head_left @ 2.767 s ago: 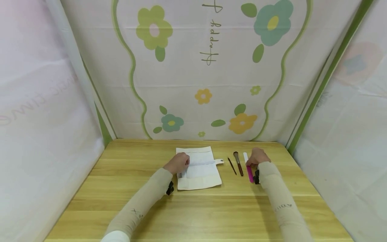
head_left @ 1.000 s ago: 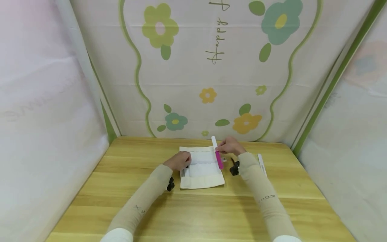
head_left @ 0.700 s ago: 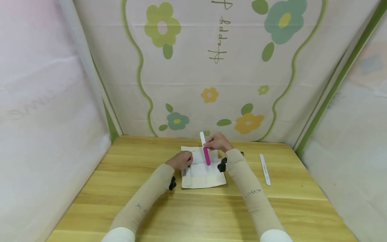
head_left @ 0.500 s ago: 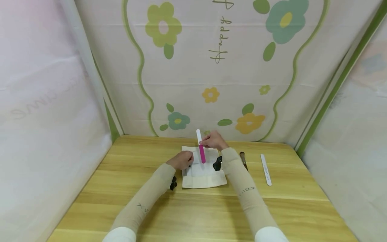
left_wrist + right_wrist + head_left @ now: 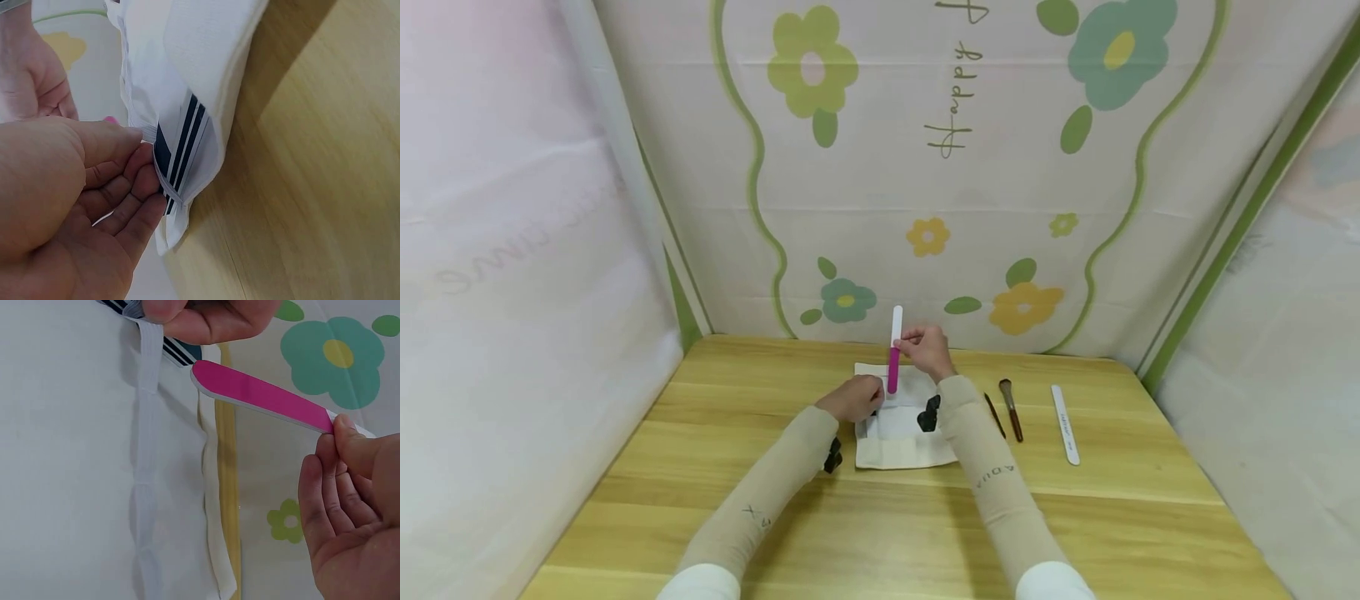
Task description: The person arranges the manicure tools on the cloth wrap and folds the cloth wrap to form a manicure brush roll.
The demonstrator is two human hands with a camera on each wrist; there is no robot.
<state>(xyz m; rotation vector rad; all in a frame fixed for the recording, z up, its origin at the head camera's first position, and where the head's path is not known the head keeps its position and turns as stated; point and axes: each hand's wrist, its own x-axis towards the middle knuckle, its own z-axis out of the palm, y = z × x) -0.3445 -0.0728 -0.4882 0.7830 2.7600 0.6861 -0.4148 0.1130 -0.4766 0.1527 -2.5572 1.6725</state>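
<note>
A white fabric roll pouch (image 5: 906, 455) lies unfolded on the table. At its left side my left hand (image 5: 854, 398) pinches a white elastic band (image 5: 147, 419) and holds it away from the cloth. Flat black-and-white striped pieces (image 5: 187, 140) sit behind that band; their kind is unclear. My right hand (image 5: 928, 350) pinches a pink-and-white nail file (image 5: 262, 397) near its middle, between thumb and fingers. The file stands tilted above the pouch, its pink end low and close to my left fingers (image 5: 147, 181).
Right of the pouch lie a thin dark stick (image 5: 995, 415), a makeup brush (image 5: 1011, 410) with a brown handle, and a white nail file (image 5: 1064, 425). A printed cloth wall (image 5: 880, 167) rises behind the wooden table (image 5: 865, 533).
My right hand has picked up the pink-and-white nail file from the table's right side and carried it left over the pouch. My left hand stays at the pouch's left side.
</note>
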